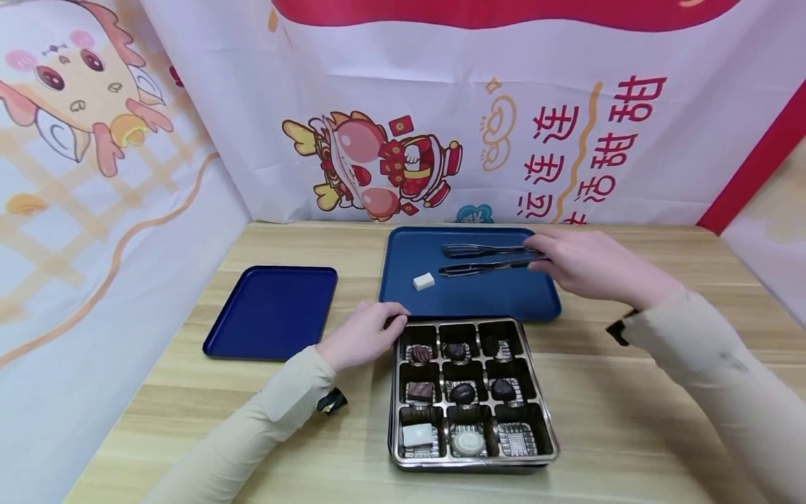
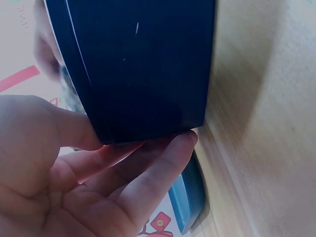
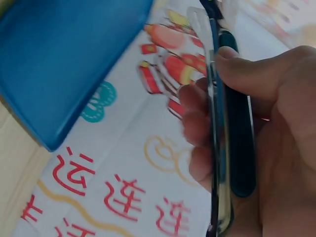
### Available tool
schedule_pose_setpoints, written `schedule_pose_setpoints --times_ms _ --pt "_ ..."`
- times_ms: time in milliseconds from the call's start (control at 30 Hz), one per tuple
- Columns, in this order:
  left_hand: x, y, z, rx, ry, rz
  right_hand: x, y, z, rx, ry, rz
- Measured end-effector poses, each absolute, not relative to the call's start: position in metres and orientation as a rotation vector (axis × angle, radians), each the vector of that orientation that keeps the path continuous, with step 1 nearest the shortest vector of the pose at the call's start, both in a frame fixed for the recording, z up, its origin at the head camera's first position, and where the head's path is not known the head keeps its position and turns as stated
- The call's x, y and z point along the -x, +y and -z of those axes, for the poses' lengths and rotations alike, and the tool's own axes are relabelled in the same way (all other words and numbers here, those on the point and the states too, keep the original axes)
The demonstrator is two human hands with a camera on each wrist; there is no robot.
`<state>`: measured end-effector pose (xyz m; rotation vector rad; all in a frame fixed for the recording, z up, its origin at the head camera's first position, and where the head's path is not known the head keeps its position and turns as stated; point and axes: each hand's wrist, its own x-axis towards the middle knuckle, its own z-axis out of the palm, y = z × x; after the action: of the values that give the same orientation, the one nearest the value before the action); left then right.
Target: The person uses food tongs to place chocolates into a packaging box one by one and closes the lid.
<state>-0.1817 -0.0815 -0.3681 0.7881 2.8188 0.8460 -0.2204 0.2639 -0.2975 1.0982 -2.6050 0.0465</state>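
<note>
My left hand point(image 1: 365, 336) grips the far left corner of a dark box of chocolates point(image 1: 485, 462), thumb and fingers bent round its edge. Dark chocolates point(image 1: 462, 393) sit in the back and middle rows; in front are a white square piece point(image 1: 418, 435) and a round white one point(image 1: 469, 442). The front right compartment shows only its ridged floor. My right hand point(image 1: 585, 266) holds metal tongs point(image 1: 485, 267) by their dark handle, thumb against fingers. The tongs' two arms stand apart over a blue tray point(image 1: 491, 301), right of a small white block point(image 1: 424, 281) on that tray.
A smaller dark blue tray point(image 1: 271, 315) lies on the wooden table point(image 1: 604, 420) at the left. Behind the table hangs a printed cloth point(image 1: 403, 63), close to the far side of the larger tray.
</note>
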Motion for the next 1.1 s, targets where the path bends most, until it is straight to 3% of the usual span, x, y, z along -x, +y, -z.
schedule_pose_setpoints --times_ms 333,1100 --pt "0.181 -0.082 0.367 -0.838 2.841 -0.839 0.261 0.218 0.302 -1.184 -2.672 0.257" --pt "0.179 -0.082 0.367 -0.822 2.855 -0.812 0.269 0.189 0.299 -1.314 -2.672 0.371"
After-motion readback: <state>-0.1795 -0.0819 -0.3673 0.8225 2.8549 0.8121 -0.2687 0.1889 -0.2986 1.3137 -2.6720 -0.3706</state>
